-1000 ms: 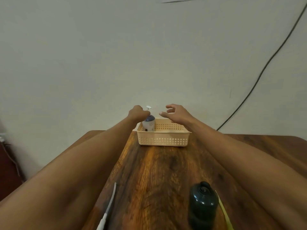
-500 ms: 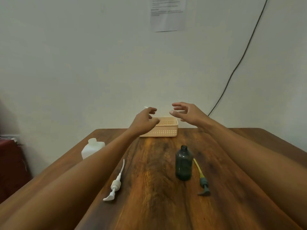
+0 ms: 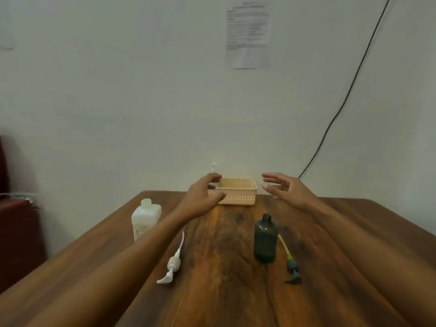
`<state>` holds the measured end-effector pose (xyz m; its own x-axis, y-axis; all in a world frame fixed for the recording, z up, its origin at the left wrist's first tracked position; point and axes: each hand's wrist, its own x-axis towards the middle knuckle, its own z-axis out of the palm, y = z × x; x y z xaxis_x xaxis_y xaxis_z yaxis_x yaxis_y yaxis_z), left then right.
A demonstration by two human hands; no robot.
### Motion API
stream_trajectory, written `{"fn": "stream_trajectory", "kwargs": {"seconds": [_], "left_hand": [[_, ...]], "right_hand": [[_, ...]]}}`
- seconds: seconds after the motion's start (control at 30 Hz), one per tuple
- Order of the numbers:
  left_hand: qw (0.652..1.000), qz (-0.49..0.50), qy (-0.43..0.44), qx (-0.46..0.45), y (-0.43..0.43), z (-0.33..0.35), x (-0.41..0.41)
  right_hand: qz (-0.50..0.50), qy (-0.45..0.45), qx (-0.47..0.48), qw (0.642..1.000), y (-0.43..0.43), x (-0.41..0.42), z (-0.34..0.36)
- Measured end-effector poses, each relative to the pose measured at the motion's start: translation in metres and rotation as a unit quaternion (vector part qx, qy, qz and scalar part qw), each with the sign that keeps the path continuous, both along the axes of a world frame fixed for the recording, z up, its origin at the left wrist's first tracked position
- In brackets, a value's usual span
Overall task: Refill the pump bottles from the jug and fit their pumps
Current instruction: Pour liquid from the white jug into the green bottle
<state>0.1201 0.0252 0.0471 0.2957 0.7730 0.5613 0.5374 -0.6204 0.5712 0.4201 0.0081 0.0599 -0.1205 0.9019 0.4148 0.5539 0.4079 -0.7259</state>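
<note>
A dark green bottle (image 3: pixel 265 239) stands uncapped in the middle of the wooden table (image 3: pixel 224 291). Its dark pump with a yellow tube (image 3: pixel 290 261) lies just right of it. A white pump (image 3: pixel 173 264) lies to the left. A white jug (image 3: pixel 145 218) stands at the table's left edge. A beige basket (image 3: pixel 240 193) sits at the far edge; a pump bottle inside it shows only its white pump top (image 3: pixel 214 166) behind my left hand. My left hand (image 3: pixel 203 198) hovers open in front of the basket's left end. My right hand (image 3: pixel 283 188) hovers open to the basket's right.
A printed sheet (image 3: pixel 247 35) hangs on the wall, and a black cable (image 3: pixel 342 107) runs down the wall to the table's far edge. A dark red piece of furniture (image 3: pixel 16 232) stands left of the table.
Both hands have drawn back from the basket, leaving the pump bottle inside it, and have spread apart. The view has pulled back and up, bringing the jug and both loose pumps into sight.
</note>
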Motion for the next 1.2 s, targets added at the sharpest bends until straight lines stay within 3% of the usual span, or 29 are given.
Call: {"fn": "stream_trajectory", "kwargs": {"seconds": [0.7,0.97,1.2], "left_hand": [[0.999,-0.019,0.0,-0.04,-0.014,-0.012,0.023],[0.984,0.129,-0.046,0.118,-0.047,-0.004,-0.088],[0.975,0.209,-0.077,-0.015,-0.05,-0.047,-0.171]], "right_hand": [[0.001,0.004,0.003,1.0,-0.002,0.003,-0.013],[0.02,0.026,-0.028,0.999,-0.007,0.003,-0.034],[0.03,0.062,-0.074,0.995,-0.015,0.004,-0.06]]}}
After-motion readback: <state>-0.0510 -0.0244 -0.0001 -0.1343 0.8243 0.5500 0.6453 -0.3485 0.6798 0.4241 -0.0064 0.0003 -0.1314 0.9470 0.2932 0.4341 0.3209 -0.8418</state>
